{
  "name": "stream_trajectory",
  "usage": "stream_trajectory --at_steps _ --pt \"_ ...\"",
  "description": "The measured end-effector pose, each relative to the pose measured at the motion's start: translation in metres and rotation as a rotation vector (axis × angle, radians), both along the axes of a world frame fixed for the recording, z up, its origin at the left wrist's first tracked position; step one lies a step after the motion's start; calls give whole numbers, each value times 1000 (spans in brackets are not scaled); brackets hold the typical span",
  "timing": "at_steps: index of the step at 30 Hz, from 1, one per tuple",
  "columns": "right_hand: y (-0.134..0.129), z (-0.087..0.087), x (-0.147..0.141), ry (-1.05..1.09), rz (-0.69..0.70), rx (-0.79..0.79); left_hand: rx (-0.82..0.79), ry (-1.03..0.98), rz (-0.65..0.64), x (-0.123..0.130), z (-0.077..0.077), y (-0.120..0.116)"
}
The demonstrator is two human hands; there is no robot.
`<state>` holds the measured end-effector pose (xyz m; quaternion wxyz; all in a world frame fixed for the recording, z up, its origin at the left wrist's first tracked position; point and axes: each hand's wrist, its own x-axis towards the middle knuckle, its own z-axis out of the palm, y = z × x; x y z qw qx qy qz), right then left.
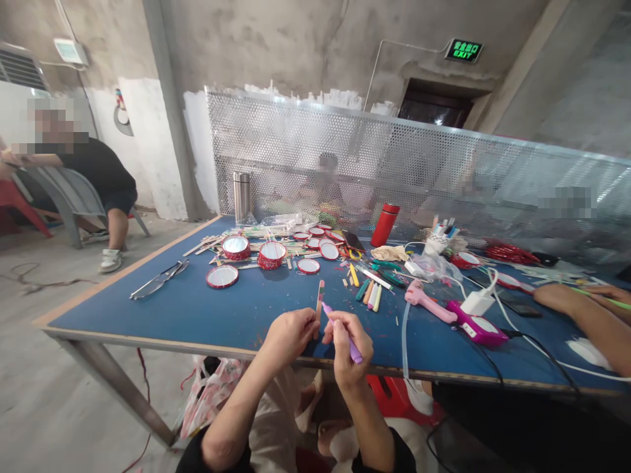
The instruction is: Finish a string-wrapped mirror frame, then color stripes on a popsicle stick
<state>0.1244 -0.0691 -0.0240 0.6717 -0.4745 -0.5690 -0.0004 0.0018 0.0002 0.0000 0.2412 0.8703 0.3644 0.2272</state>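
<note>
My left hand (296, 333) is closed round the lower end of a thin wooden stick (320, 297), held upright near the table's front edge. Pinkish and green colouring shows on the stick's upper part. A purple marker (351, 343) sits in my right hand (349, 336), its tip touching or very close to the stick's right side. Several markers (373, 295) lie just beyond, to the right. Farther off are round red-rimmed mirrors, one of them a single mirror (308, 265), and others stacked.
On the blue table (187, 315) are glasses (158, 280), a steel flask (242, 197), a red bottle (385, 225), a pink glue gun (430, 302) and cables. Another person's arm (582, 315) rests at the right. A perforated metal screen (296, 151) stands behind.
</note>
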Motion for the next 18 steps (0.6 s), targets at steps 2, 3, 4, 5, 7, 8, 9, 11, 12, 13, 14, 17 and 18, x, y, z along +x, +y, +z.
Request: stream_trajectory --at_steps 2,3,4,5,7,8,9,11,12,13,14,17,18 --pt "0 1 0 -10 -3 -4 4 -2 1 0 -1 0" --pt "0 2 0 -12 -1 -5 6 -2 1 0 -1 0" --pt "0 2 -1 -10 2 -7 9 -1 0 0 -1 0" --pt "0 2 -1 -9 6 -9 13 0 0 0 -1 0" --pt "1 2 -1 -6 3 -11 21 5 5 0 -1 1" --pt "1 1 -2 -1 -8 -7 23 6 8 0 -1 1" --pt "1 1 -2 10 -22 -1 22 6 10 0 -1 1" --pt "2 0 -1 37 -42 13 14 -1 7 0 0 1" --pt "2 0 -1 46 -45 18 7 -7 3 0 0 1" --pt "2 -1 -1 48 -41 19 2 -11 0 0 0 1" --pt "2 -1 -1 44 -32 18 0 -13 0 0 0 1" --pt "1 0 -1 17 -6 12 4 1 5 0 1 0" --pt "1 1 -1 9 -1 9 8 9 8 0 1 0"
